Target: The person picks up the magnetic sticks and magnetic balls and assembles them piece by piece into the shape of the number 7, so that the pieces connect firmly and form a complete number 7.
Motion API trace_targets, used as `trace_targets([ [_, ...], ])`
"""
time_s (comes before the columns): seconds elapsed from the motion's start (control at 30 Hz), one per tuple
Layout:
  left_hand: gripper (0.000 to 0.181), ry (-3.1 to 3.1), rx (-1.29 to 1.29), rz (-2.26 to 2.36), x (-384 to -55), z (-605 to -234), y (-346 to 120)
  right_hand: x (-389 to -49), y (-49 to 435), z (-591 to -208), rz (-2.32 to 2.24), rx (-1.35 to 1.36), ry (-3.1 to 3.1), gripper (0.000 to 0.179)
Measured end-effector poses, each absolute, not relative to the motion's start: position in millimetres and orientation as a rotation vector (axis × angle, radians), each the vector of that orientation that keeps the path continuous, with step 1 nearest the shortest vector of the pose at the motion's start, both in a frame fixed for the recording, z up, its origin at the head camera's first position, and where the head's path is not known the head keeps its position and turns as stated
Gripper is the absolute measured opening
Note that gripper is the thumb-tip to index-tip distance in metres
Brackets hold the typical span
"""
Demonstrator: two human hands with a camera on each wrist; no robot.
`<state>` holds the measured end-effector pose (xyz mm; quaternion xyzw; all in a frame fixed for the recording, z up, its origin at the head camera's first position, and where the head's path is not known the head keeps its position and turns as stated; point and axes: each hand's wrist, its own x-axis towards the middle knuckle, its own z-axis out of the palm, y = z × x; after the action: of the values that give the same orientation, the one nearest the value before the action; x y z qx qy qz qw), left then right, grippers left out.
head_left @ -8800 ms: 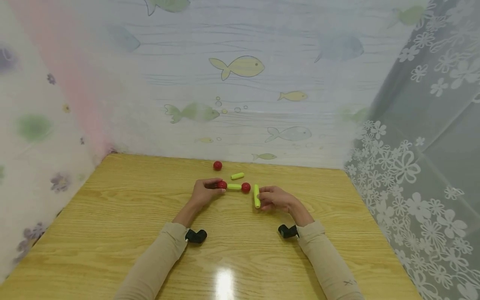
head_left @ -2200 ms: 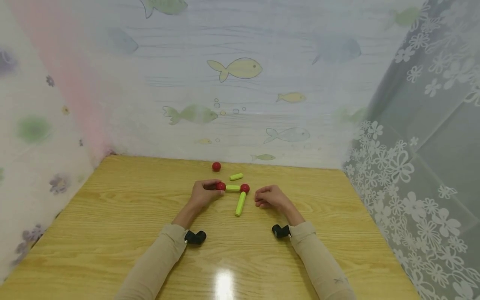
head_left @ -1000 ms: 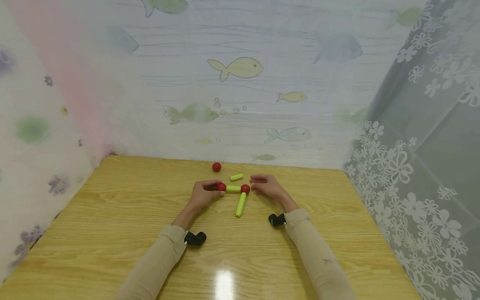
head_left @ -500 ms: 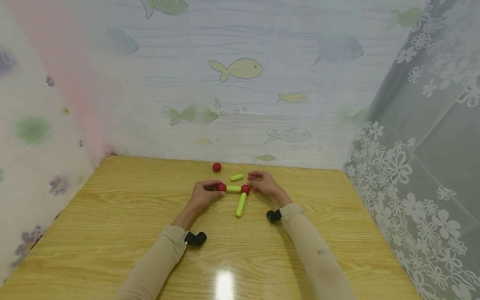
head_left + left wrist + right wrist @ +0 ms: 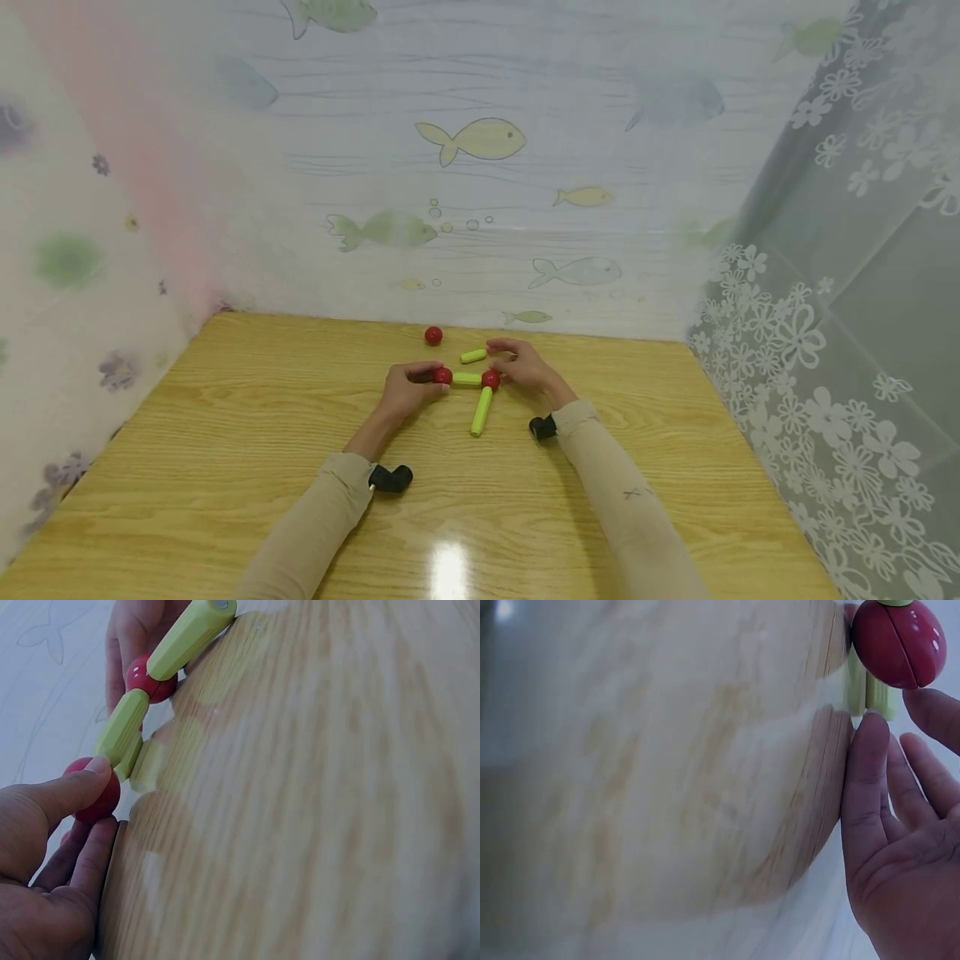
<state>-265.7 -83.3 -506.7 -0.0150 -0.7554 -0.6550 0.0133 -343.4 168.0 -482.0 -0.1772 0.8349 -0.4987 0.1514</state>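
Note:
My left hand (image 5: 407, 390) pinches a red ball (image 5: 443, 377) between thumb and fingers. From that ball a short yellow-green stick (image 5: 467, 379) runs to a second red ball (image 5: 491, 380). A longer yellow-green stick (image 5: 481, 412) slants from the second ball toward the near edge. My right hand (image 5: 525, 367) reaches in from the right, fingers extended beside a loose short stick (image 5: 473, 356) behind the row. In the right wrist view, the thumb tip is right at the second ball (image 5: 900, 645) and the fingers are fairly straight, gripping nothing.
A separate red ball (image 5: 433, 336) lies at the back of the wooden table (image 5: 300, 417), near the fish-patterned curtain (image 5: 480, 250). Black cameras sit at both wrists, the left camera (image 5: 392, 478) and the right camera (image 5: 543, 427).
Earlier my right hand held the longer stick; it then stood joined to the second ball. Since then that hand has moved back and left to the loose stick. My left hand has stayed put.

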Motion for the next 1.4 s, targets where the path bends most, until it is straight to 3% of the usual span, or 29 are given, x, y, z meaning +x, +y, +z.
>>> trace_targets([
  [0.5,0.045,-2.349,-0.043,-2.047,-268.1,-507.2,-83.4,-354.3,163.6,-483.3,-1.325,-0.570,2.362,0.055],
  [0.93,0.045,-2.362,-0.032,-2.055,-272.2,-503.6,-85.1,-359.8,154.2,-481.4,-1.255,-0.618,2.492,0.033],
  [1.4,0.044,-2.359,-0.045,-2.049,-272.3,-504.0,-84.8,-358.8,152.6,-482.7,-1.322,-0.538,2.527,0.027],
])
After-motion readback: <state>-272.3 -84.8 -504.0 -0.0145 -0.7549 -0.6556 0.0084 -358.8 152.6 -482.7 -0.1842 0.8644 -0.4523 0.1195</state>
